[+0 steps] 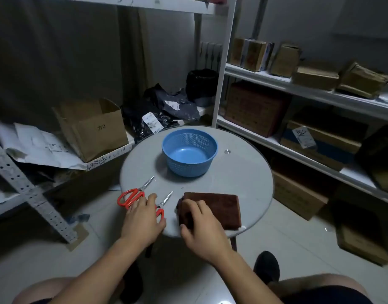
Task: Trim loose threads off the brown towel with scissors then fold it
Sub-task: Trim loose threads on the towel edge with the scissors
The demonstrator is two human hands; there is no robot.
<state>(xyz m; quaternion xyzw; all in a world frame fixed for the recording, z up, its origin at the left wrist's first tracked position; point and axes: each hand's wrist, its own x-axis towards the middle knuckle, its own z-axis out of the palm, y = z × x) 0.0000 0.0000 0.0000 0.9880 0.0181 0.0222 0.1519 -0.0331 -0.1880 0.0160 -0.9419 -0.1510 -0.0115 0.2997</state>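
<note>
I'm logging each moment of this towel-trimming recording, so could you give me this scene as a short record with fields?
surface: round grey table
towel: brown towel, folded, at the table's near right edge
scissors: two red-handled pairs; one lies free at the left, the other partly under the left hand
basket: blue basket, empty, at the far side
left hand: lies flat over the nearer scissors' handles, not gripping
right hand: rests on the towel's left end
trimming: not yet begun
</note>
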